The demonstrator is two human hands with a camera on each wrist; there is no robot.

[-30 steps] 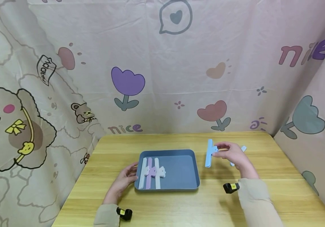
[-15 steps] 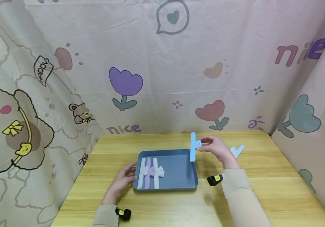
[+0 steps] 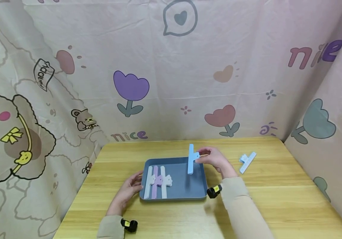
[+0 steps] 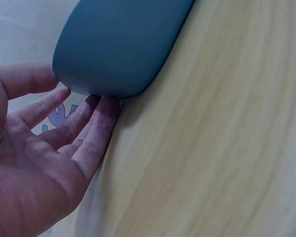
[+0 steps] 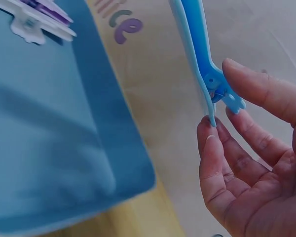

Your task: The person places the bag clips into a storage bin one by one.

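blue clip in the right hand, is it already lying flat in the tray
No, the right hand pinches the blue clip upright above the tray, apart from the three clips lying inside.

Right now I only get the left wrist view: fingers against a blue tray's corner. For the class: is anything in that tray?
Observer: Yes, three clips lie side by side at the left end of the tray.
Operator: And the other hand?
Observer: The right hand pinches a light blue clip upright over the tray's right part.
Operator: Any clips outside?
Observer: One pale blue clip lies on the table, right of the tray.
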